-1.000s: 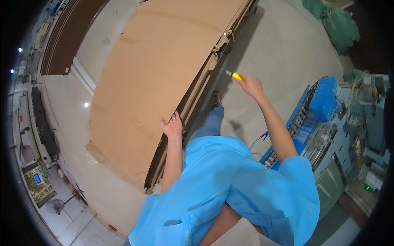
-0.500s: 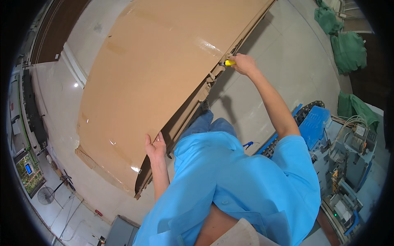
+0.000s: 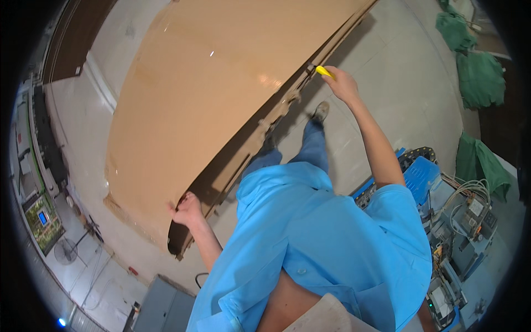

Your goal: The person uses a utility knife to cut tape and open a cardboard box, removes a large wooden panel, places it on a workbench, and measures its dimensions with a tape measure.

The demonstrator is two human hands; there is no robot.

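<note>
Right hand (image 3: 344, 86) wrapped tight round a yellow-handled box cutter (image 3: 326, 72), its tip right at the ragged edge of a big cardboard carton (image 3: 221, 83)! Left hand (image 3: 189, 210) grips the lip near the closest corner, that side gaping. The carton stretches ahead and left; tiled floor (image 3: 387, 99) beyond, blue machinery (image 3: 423, 180) at right.

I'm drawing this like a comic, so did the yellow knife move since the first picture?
Yes. Against the big cardboard, the yellow knife went from over the floor leftward to the cardboard's open edge, beyond the torn bits.
</note>
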